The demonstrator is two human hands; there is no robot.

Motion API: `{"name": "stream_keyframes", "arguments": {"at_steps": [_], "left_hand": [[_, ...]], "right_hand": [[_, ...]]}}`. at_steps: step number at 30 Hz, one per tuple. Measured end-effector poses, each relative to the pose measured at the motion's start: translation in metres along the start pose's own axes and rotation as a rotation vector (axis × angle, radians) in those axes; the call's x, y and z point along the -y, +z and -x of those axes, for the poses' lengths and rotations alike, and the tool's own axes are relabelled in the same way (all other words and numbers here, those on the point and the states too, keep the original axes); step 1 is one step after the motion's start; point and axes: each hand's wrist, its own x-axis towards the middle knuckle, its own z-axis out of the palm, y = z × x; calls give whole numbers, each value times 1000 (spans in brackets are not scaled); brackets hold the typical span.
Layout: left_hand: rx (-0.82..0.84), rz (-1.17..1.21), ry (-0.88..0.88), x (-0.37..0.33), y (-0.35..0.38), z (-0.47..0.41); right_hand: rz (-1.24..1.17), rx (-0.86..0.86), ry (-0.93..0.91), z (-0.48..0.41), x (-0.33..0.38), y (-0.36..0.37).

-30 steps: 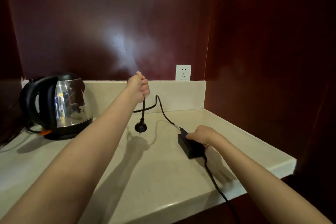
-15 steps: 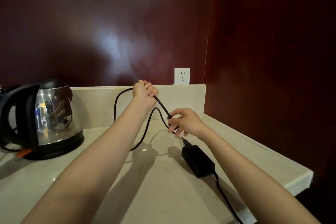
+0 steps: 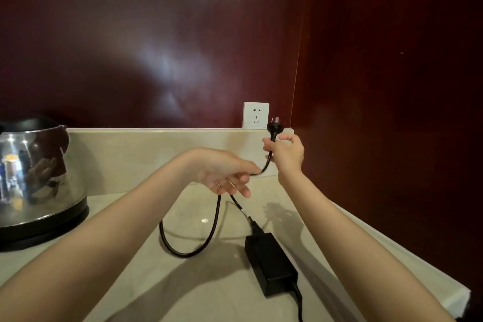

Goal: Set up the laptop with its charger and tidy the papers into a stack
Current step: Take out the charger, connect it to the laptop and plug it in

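Black plug: pinched at its neck in my right hand; prongs up; just beside the white wall socket, not in it
Right fingers: curled tight on the plug
Left hand: fingers loosely curled round the cable, lower and left of my right hand
Cable: runs from the plug through my left fingers; loops onto the bench; ends at the charger brick
Charger brick: flat on the bench, near its right edge
Steel kettle: far left; well apart
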Motion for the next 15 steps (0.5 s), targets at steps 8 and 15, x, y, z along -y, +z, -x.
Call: {"name": "stream_keyframes", "arguments": {"at_steps": [8, 15], "left_hand": [[-653, 140, 425, -14, -1, -41], [-768, -56, 663, -15, 20, -62]], "right_hand": [[44, 296, -268, -6, -5, 2], [161, 250, -363, -22, -18, -11]]}}
